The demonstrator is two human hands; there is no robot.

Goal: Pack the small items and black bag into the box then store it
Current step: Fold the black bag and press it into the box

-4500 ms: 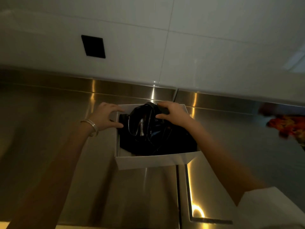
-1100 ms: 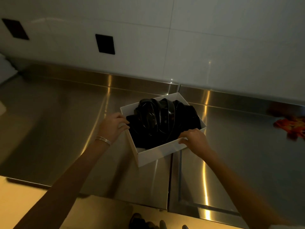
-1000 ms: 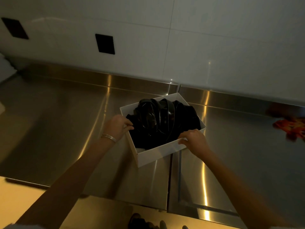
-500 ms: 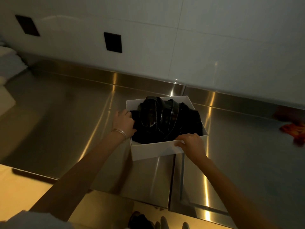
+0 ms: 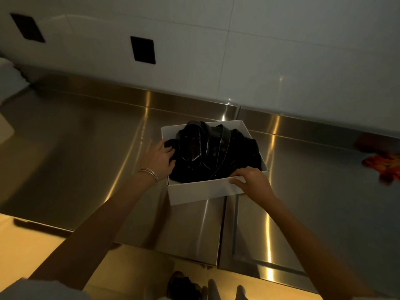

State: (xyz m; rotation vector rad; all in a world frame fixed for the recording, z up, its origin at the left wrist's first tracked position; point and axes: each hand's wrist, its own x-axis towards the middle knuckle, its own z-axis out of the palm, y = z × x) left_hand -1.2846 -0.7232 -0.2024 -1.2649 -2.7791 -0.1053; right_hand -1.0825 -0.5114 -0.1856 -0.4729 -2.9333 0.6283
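An open white box (image 5: 194, 192) stands on the steel counter (image 5: 86, 159), close to the back wall. A shiny black bag (image 5: 212, 152) fills it and bulges above the rim. My left hand (image 5: 159, 156), with bracelets at the wrist, grips the box's left wall, its fingers curled over the rim against the bag. My right hand (image 5: 251, 180) holds the near right corner, thumb on the outside of the front wall and fingers over the rim. Small items are not visible under the bag.
An orange-red object (image 5: 383, 164) lies on the counter at the far right. Two black wall plates (image 5: 142, 49) sit on the white tiled wall. White things (image 5: 8, 83) stand at the far left. The counter's front edge (image 5: 151, 245) runs below, with floor and shoes beyond it.
The box has turned from skewed to nearly square with the counter. My hands have moved from tucking the bag to holding the box's left wall and near right corner.
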